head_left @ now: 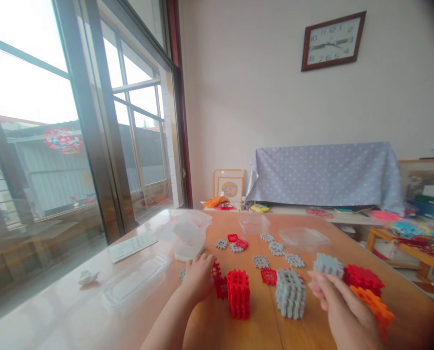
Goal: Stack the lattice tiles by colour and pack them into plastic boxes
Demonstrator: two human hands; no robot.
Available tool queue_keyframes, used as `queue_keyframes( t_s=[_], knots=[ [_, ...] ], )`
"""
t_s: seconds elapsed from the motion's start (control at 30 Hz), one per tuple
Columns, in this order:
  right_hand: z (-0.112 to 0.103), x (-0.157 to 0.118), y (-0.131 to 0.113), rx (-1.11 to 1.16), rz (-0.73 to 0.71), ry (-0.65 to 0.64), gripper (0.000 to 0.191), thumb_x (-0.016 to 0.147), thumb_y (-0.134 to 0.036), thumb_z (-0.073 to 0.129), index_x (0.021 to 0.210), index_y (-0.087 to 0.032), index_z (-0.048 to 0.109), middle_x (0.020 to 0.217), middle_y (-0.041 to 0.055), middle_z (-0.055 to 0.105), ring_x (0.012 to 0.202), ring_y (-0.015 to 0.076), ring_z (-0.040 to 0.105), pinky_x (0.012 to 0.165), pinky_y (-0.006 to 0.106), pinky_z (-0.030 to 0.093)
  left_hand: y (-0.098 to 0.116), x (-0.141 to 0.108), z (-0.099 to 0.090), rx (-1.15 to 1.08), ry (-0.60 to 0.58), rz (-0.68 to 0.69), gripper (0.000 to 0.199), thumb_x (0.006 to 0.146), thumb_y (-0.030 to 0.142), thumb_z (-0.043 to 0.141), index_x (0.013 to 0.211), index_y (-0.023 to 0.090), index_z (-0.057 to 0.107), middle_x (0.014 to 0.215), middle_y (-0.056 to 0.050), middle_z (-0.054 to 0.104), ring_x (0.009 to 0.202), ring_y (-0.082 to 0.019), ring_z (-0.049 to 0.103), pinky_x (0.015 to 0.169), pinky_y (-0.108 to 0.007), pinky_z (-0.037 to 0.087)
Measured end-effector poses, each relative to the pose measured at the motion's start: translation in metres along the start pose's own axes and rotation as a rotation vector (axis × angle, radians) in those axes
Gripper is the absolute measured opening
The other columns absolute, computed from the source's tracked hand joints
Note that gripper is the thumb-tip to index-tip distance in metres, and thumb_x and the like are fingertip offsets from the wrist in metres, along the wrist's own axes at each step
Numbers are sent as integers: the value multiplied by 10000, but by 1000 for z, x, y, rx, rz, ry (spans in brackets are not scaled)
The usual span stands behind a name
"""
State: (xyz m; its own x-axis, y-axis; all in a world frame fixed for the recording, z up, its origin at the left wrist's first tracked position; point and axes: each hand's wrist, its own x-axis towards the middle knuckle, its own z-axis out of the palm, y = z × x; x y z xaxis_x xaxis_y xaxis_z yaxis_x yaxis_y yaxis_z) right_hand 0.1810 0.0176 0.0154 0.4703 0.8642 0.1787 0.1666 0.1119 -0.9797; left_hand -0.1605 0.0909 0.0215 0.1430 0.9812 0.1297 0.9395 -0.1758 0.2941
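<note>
My left hand point(198, 276) is palm-down with fingers curved; I cannot tell whether it grips anything. Loose red pieces point(220, 282) lie immediately to its right, and an upright red stack point(239, 296) stands beyond them on that side. My right hand point(344, 306) has thumb and fingertips drawn close together; whether they pinch a piece, I cannot tell. A gray stack point(290, 296) stands just left of it, an orange stack point(374, 307) to its right.

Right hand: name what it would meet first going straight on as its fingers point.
Likely the loose grey piece beyond the tall grey stack; the right hand might clip that stack or pass above both, since depth is unclear.
</note>
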Motion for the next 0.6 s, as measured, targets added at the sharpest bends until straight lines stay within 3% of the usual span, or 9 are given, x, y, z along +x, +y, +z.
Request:
queue_keyframes(
  t_s=[0.1,0.23,0.6],
  knots=[
    [0,0,1,-14,-16,-15,590,831,-738,550,1080,-236,736,982,69,777,1013,298,691,846,377,517,-5,1,-2,-9,81,-6,462,769,120,573,1208,250,632,1243,-104,657,1184,-325,542,969,-428,379],
    [0,1,3,-15,-12,-7,581,819,-737,566,1085,-249,734,991,60,779,1028,300,695,868,386,521,-13,2,-6,-70,144,-7,273,775,108,552,978,239,678,1064,-68,709,1039,-265,595,838,-333,400],
    [-1,3,6,-55,-24,14,593,836,-734,557,1099,-235,743,991,78,790,989,306,704,835,387,540,-32,7,7,-356,282,-109,123,773,123,553,854,214,537,719,30,616,686,-147,541,599,-248,318]
  ],
)
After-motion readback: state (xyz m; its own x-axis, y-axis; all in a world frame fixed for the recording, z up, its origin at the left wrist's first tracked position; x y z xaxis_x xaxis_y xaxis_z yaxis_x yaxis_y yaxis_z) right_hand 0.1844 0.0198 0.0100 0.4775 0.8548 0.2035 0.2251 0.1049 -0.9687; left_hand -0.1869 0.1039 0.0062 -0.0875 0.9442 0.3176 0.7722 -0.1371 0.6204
